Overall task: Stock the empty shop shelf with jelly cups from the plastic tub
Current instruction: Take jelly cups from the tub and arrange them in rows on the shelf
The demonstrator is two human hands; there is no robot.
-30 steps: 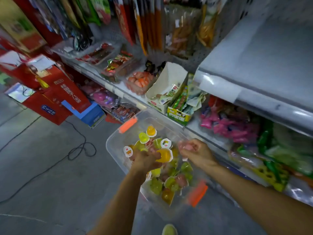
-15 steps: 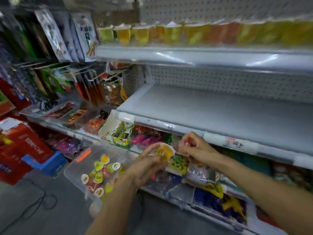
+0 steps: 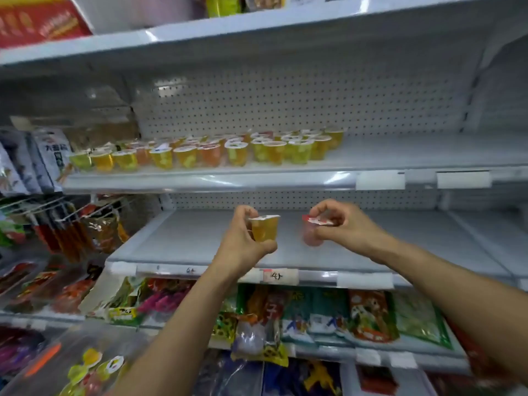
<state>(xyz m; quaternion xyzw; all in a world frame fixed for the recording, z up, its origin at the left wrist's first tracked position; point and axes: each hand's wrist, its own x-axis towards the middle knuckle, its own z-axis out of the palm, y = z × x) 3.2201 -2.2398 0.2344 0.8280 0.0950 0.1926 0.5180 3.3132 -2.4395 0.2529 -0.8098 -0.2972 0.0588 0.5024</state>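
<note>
My left hand (image 3: pixel 243 241) grips an orange-yellow jelly cup (image 3: pixel 265 228) upright, held in front of the bare grey shelf (image 3: pixel 185 241). To its right, my right hand (image 3: pixel 340 221) pinches a pink-red jelly cup (image 3: pixel 313 234) by its lid, also over that shelf. One shelf higher (image 3: pixel 400 157), several rows of yellow, green and orange jelly cups (image 3: pixel 211 150) stand on its left half. The clear plastic tub (image 3: pixel 37 364) with orange clips sits at the bottom left, holding loose jelly cups (image 3: pixel 91 367).
Snack packets (image 3: pixel 368 315) fill the shelf below my hands. Hanging bags on pegs (image 3: pixel 71 224) crowd the left side. The right part of the upper shelf behind the white price tags (image 3: pixel 463 180) is bare. A pegboard back wall (image 3: pixel 285 104) closes the shelves.
Both hands rose from the tub to the shelf front, each carrying a jelly cup. My view swung up from the floor to the shelves.
</note>
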